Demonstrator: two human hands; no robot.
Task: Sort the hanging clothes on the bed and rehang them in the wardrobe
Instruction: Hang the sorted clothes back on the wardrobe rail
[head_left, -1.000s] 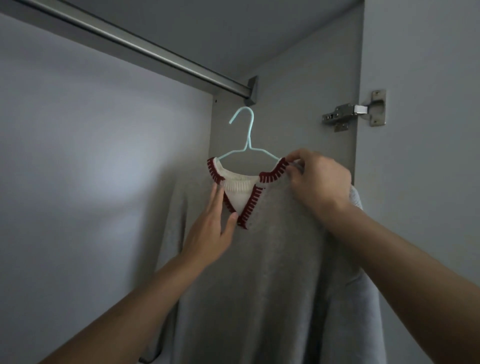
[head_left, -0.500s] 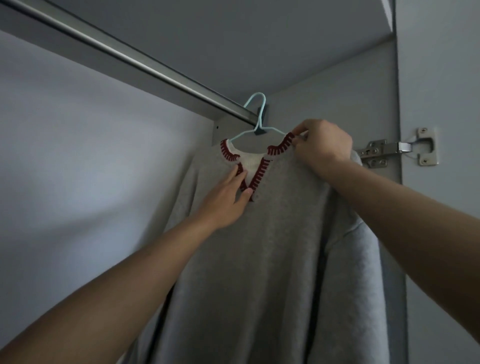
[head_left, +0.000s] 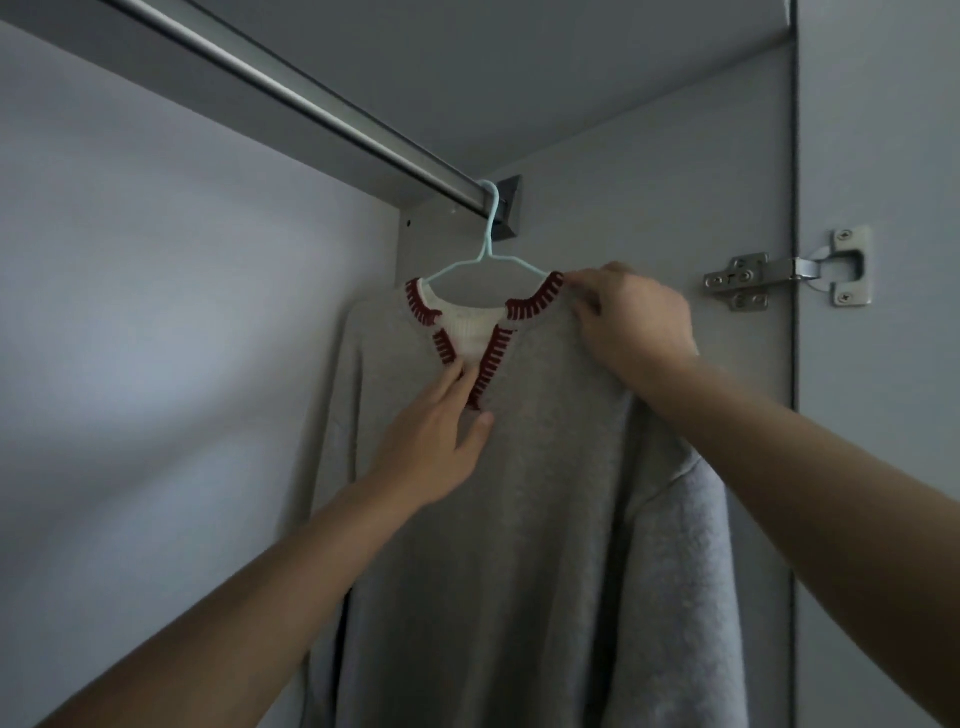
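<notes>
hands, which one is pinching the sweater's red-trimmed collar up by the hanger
The right hand: its fingers pinch the collar's end beside the hanger. The left hand lies flat below the V-neck.

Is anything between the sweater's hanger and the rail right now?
Nothing visible. The light blue hanger is hooked over the rail beside its end bracket. The right hand pinches the grey sweater at the shoulder; the left hand touches its neckline.

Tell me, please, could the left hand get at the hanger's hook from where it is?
Probably yes: the left hand rests on the sweater just below the collar, and nothing blocks the way up to the hook.
</notes>
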